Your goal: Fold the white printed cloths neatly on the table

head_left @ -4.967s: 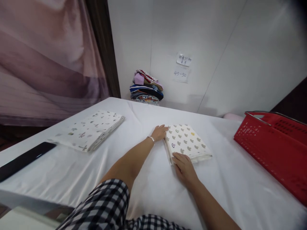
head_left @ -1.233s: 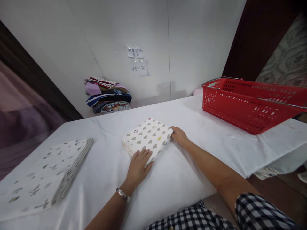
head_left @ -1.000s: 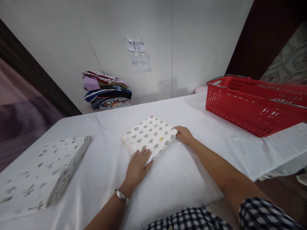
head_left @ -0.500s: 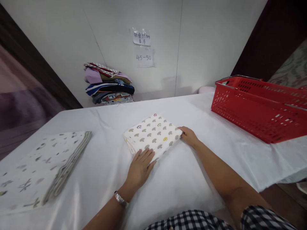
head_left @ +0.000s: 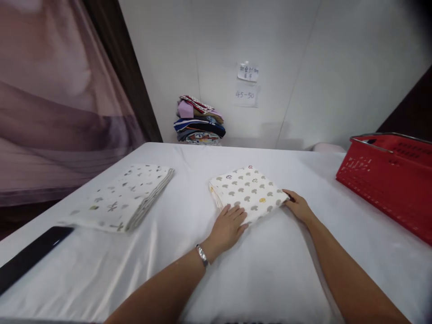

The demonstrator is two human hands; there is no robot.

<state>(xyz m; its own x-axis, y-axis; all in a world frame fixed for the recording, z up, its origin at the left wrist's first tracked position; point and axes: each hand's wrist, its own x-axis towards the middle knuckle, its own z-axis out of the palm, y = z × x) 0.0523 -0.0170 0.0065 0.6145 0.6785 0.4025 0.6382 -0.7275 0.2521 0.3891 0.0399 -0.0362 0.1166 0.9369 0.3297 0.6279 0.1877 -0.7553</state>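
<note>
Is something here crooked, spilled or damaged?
Nothing is spilled or damaged. The mushroom-print folded cloth lies turned at an angle to the table edge, left hand flat on its near corner, right hand at its side.

wall note reads "45-50" (upper slip: handwriting, illegible).

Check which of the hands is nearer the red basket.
Right. The right hand touches the mushroom-print cloth's right corner, on the side toward the red basket; the left hand rests on the cloth's near edge, farther away.
</note>
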